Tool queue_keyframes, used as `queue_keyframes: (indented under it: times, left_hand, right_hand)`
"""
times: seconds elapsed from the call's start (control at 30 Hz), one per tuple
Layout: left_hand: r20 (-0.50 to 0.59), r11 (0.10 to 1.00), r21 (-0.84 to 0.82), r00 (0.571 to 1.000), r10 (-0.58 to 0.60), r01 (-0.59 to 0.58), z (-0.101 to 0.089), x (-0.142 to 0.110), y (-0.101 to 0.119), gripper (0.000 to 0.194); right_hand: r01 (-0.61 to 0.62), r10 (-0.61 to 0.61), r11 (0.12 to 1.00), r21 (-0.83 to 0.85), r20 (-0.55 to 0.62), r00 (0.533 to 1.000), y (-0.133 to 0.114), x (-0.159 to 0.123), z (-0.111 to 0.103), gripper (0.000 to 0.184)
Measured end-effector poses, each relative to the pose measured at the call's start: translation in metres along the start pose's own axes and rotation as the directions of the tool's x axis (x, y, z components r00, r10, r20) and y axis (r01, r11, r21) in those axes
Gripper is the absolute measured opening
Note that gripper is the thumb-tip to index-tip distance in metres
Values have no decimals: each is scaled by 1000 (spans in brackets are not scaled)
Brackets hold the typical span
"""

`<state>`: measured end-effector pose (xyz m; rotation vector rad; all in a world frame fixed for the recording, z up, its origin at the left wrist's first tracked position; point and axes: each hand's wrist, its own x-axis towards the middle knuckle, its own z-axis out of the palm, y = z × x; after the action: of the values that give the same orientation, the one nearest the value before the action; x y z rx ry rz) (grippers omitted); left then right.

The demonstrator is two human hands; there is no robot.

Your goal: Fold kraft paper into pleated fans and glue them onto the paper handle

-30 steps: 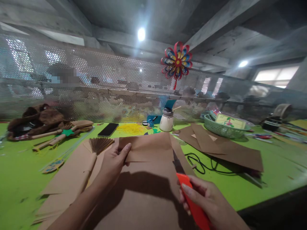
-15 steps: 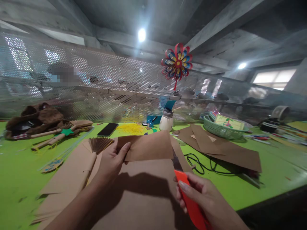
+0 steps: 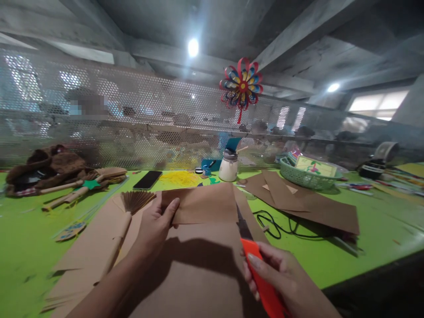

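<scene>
A large sheet of brown kraft paper (image 3: 202, 265) lies in front of me, its far part folded up and back toward me. My left hand (image 3: 157, 225) is closed on the left edge of that folded flap (image 3: 205, 204), thumb on top. My right hand (image 3: 281, 282) grips the orange handle of a utility knife (image 3: 258, 274). The knife's dark blade (image 3: 243, 226) points away from me along the paper's right edge, at the fold.
The green table (image 3: 364, 243) carries more brown sheets (image 3: 308, 205), a black cord (image 3: 281, 223), a green basket (image 3: 308, 179), a white jar (image 3: 229, 167), a black phone (image 3: 148, 179), a folded paper fan (image 3: 132, 203) and brown fabric (image 3: 43, 168). A mesh screen (image 3: 132, 119) with a paper pinwheel (image 3: 241, 86) stands behind.
The knife has slid a little toward me and back along the paper's right edge. My left hand keeps its hold on the flap. The view has shifted slightly.
</scene>
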<state>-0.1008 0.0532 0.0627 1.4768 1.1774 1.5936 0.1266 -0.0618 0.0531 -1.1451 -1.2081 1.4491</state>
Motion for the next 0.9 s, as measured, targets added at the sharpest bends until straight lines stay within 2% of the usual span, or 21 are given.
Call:
queue_keyframes:
  times: [0.27, 0.37, 0.57, 0.77, 0.9]
  left_hand:
    - [55, 997, 12, 996, 70, -71, -9, 9, -23, 22]
    - [49, 996, 42, 996, 76, -78, -11, 10, -23, 26]
    - [19, 977, 131, 986, 165, -166, -10, 9, -20, 30]
    - [29, 981, 127, 989, 144, -147, -7, 6, -21, 33]
    - [14, 990, 92, 994, 104, -105, -8, 8, -21, 34]
  right_hand:
    - [24, -26, 999, 34, 39, 999, -1, 6, 5, 35]
    - [14, -15, 1000, 17, 40, 999, -2, 6, 4, 35]
    - [-2, 2, 1000, -4, 40, 999, 4, 8, 4, 38]
    - [-13, 14, 994, 109, -9, 1000, 4, 12, 7, 42]
    - [-22, 21, 985, 173, 8, 1000, 5, 14, 8, 41]
